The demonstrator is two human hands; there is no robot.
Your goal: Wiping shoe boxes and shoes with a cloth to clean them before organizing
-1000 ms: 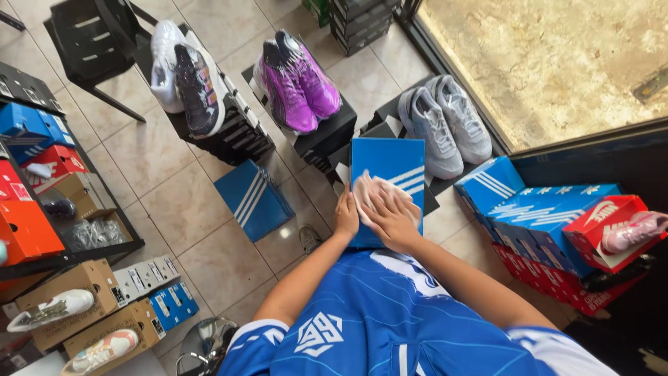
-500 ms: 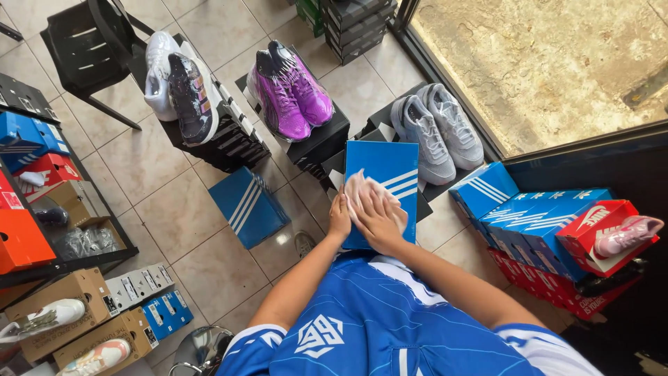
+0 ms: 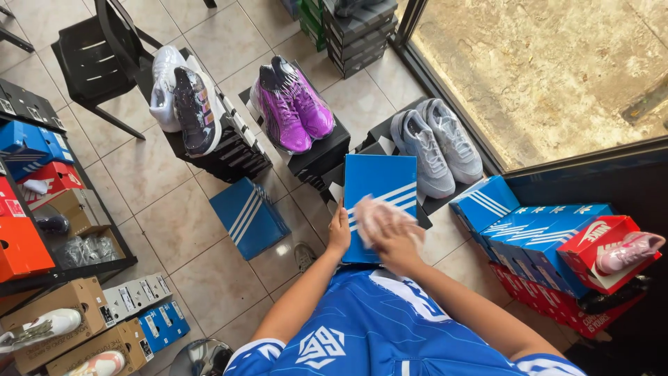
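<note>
We note a blue shoebox [image 3: 379, 188] with white diagonal stripes, a whitish cloth [image 3: 376, 216] on it, purple shoes [image 3: 292, 104], grey shoes [image 3: 435, 143], a red box [image 3: 591, 240] carrying a pink shoe [image 3: 630, 251], an orange box [image 3: 21, 247], and beige floor tiles [image 3: 160, 216].

Shoe shop, pairs of trainers [image 3: 292, 101] displayed on stacked black boxes [image 3: 229, 157], blue shoe boxes [image 3: 518, 223] piled along tiled floor [image 3: 174, 209]
</note>
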